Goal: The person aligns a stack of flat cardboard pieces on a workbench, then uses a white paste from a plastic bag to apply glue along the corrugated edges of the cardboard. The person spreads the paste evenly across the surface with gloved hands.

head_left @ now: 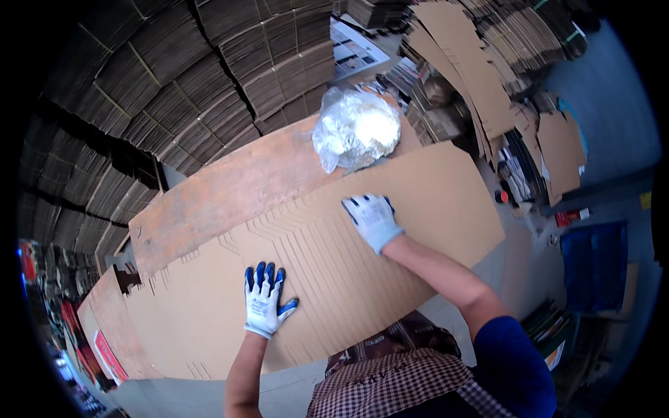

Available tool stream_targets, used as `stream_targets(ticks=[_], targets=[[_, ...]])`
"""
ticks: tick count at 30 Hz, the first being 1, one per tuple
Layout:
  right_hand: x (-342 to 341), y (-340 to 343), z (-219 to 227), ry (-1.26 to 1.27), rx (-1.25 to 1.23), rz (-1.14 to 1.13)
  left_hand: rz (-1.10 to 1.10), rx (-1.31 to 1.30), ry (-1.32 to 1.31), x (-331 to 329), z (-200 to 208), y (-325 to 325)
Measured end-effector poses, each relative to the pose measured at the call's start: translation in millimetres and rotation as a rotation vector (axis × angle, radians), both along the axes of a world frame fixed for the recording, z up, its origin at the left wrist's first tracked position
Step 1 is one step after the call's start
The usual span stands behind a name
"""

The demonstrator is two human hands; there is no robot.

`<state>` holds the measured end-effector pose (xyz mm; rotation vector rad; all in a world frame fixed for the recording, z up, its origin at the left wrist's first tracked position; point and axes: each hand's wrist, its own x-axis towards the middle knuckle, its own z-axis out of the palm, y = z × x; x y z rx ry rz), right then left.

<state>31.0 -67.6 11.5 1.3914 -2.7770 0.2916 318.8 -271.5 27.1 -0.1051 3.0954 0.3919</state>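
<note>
I cannot make out what the clear plastic bag [334, 129] contains: glare whitens its right half. The black fisheye rim swallows the outer stacks, and the checked apron [387, 383] covers part of the near edge of the cardboard sheet [432, 191]. That sheet lies flat across the wooden tabletop [237, 177], hiding much of it, with parallel slits or creases running over its middle; I cannot tell which they are.

I see the left hand [263, 299] palm down on the sheet, released, its blue-tipped fingers spread. The right hand [372, 219] is over the sheet farther right, palm down and fingers stretched out, also released; its blurred fingertips leave me unsure how firmly it presses.

Small dark printing marks the back of the left glove, and pale lettering crosses the apron. A red-and-white printed panel [108, 357] sits by the tabletop's left end.

The bag rests on the wood just beyond the sheet's far edge. Behind rise strapped bundles of flattened cardboard [167, 76]. Loose cardboard pieces [463, 70] lean at upper right, and a blue panel [594, 268] stands at far right, well apart from both hands.
</note>
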Motion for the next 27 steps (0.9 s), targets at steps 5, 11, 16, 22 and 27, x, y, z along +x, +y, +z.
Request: stream_targets(ticks=[5,11,16,22,27], targets=[[-105,-61,-36,0.406,0.463,0.33,-0.013,-0.054,-0.012,-6,9,-3],[-109,-71,-23,0.688,0.677,0.795,-0.002,-0.051,-0.035,4,4,-5],[-126,-73,-20,0.637,0.681,0.706,-0.012,-0.077,-0.073,0,3,-1],[-133,-73,-19,0.476,0.578,0.658,0.003,-0.075,-0.081,0,1,-3],[-130,-68,-31,0.385,0.489,0.621,0.01,-0.07,-0.079,-1,8,1]])
